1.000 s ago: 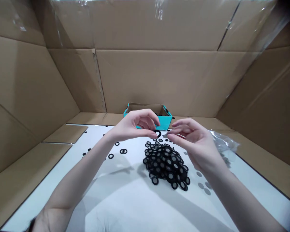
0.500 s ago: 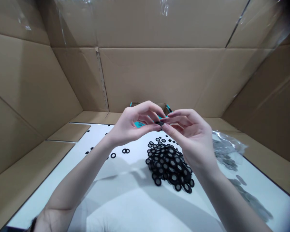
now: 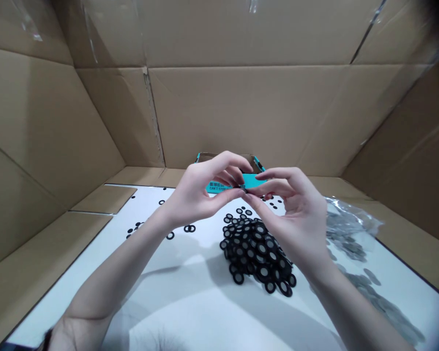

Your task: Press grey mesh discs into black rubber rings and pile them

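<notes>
Above the white table, my left hand (image 3: 208, 187) and my right hand (image 3: 296, 209) meet fingertip to fingertip. Between their pinched thumbs and fingers is a small black ring (image 3: 243, 189), mostly hidden by the fingers. Whether a mesh disc sits inside it I cannot tell. Below and beside my right hand lies a heap of black rings with grey mesh centres (image 3: 258, 253). Left of the heap, two overlapping open black rings (image 3: 189, 228) lie flat near my left forearm, with another single ring (image 3: 170, 236) close by.
A turquoise box (image 3: 256, 181) stands behind my hands, its top open. To the right are a clear plastic bag (image 3: 354, 219) and loose grey discs (image 3: 384, 302). Small black pieces (image 3: 133, 229) are scattered at left. Cardboard walls (image 3: 241, 112) enclose the white table (image 3: 175, 292).
Both hands stay together at nearly the same spot. My right index finger has lifted and spread a little, and less of the black ring shows between the fingertips.
</notes>
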A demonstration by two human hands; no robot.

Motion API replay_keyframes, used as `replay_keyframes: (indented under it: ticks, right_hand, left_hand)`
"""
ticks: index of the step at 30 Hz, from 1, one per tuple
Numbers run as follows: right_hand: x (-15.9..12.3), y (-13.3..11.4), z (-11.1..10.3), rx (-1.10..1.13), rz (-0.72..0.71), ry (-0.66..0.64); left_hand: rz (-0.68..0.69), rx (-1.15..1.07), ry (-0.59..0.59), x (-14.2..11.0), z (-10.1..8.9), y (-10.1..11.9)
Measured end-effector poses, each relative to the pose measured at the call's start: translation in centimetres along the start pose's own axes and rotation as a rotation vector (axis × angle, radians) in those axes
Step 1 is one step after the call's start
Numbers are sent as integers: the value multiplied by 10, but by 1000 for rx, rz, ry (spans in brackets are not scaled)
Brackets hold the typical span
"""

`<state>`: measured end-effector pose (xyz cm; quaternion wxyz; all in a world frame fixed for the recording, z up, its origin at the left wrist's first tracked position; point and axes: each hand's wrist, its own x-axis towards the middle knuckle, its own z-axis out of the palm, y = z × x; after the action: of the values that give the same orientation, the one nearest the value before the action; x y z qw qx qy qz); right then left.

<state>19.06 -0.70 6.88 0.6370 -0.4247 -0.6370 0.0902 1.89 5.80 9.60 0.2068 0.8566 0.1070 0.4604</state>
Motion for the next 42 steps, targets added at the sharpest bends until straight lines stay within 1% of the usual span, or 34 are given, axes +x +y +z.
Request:
replay_keyframes:
  ticks: [4,10,15,20,26,29,31,34,37,40,42]
  right_hand:
    - [0,3,0,-5,12,-55]
    - [1,4,1,-12,16,-82]
    - [1,6,-4,1,2,-80]
    - [4,4,-8,-30,-9,-122]
    - [6,4,-9,-34,-2,-144]
    - [6,4,-11,-3,31,-151]
    - [7,3,-12,28,60,-162]
    - [9,2,-15,62,79,-183]
    - [11,0,-17,72,66,-222]
    - [11,0,-18,65,70,-271]
    - [11,-1,-19,66,79,-299]
  left_hand:
    - [11,-9,-23,1,1,-1]
    - [-86,-99,20,2,3,1]
    - [-112,-76,-49,0,1,1]
    - [-117,-59,-111,-2,-1,-2]
    - [-81,-48,-57,-1,5,-2]
    - [-79,-89,-25,-1,8,-1]
    - [-89,-114,-30,-1,8,-1]
    - [-89,-140,-87,-1,5,-1]
    - [-84,-157,-166,0,0,0]
    - [-115,-144,-240,0,-5,3]
    - [-140,-136,-269,0,-8,4]
